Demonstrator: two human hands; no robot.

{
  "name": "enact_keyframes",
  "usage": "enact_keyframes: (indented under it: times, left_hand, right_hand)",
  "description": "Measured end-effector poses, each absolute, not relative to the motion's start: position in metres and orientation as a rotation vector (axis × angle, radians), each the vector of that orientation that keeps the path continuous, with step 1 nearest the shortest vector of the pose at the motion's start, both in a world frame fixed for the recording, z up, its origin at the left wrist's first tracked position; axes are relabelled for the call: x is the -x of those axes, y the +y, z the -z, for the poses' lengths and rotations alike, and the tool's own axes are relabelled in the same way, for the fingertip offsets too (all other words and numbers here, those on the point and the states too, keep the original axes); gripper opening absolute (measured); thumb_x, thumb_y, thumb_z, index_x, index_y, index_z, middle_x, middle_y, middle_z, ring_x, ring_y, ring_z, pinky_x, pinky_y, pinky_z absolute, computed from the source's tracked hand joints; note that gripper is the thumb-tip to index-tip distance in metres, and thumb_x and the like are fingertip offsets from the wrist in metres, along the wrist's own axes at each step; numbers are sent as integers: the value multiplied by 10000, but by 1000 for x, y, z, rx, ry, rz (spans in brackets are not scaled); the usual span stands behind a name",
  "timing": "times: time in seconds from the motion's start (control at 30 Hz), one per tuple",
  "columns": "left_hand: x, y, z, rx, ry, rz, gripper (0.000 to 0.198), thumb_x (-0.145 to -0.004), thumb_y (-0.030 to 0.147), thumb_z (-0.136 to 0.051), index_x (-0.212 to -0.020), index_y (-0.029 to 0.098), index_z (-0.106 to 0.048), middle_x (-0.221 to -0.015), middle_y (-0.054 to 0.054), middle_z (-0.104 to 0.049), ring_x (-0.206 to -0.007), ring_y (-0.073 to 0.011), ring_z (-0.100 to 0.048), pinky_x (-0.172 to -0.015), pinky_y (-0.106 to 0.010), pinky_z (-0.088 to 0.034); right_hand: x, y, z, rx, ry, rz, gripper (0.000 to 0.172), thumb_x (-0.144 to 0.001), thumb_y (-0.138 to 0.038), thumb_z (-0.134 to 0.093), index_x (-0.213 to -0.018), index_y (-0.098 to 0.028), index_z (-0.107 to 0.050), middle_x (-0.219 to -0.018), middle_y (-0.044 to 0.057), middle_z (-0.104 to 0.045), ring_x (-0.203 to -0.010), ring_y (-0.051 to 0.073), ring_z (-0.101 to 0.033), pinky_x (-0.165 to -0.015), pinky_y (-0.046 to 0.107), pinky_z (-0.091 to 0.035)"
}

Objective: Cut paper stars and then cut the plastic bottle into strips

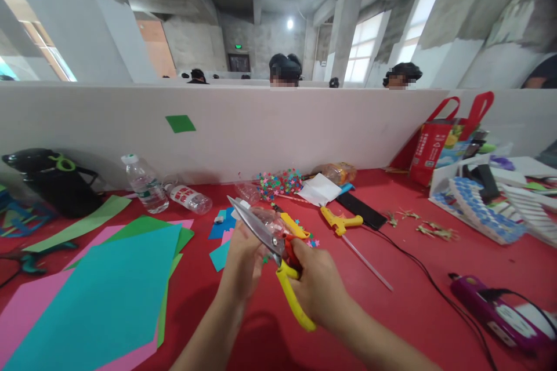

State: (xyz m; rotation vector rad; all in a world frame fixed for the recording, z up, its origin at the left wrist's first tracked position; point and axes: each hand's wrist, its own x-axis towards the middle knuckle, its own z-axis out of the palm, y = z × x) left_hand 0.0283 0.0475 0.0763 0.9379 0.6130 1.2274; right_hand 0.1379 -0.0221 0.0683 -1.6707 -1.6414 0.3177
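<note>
My right hand (319,290) grips the yellow handles of a pair of scissors (270,243), whose silver blades point up and to the left. My left hand (241,264) is closed around a clear plastic bottle piece (272,223) held against the blades. Both hands hover over the red table (391,313) near its middle. A teal paper sheet (100,295) lies to the left on pink and green sheets.
A yellow glue gun (342,221) with a stick lies right of the hands. Water bottles (145,185) stand at the back left, colourful confetti (278,181) at the back. A purple device (496,313) with a black cord sits at right. A white partition (261,127) backs the table.
</note>
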Motion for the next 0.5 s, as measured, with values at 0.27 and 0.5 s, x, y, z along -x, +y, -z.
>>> enact_keyframes:
  times: [0.27, 0.5]
  left_hand:
    - [-30, 53, -79, -874, 668, -1261, 316, -663, 211, -757, -941, 208, -605, -912, -36, -724, -931, -218, -691, -792, -315, -534]
    - [3, 71, -95, -802, 633, -1373, 246, -661, 237, -785, -818, 191, -602, -732, 0, -708, -698, -183, -701, -709, -330, -555]
  right_hand:
    - [-150, -18, -64, 1629, -1647, -486, 319, -769, -336, -632, -636, -231, -362, -541, -70, -360, -501, 110, -262, -488, 245, -184]
    - [-181, -34, -83, 1397, -1661, -961, 377, -810, -557, -671, -788, -209, -530, -678, -34, -479, -588, 135, -388, -519, 232, -301]
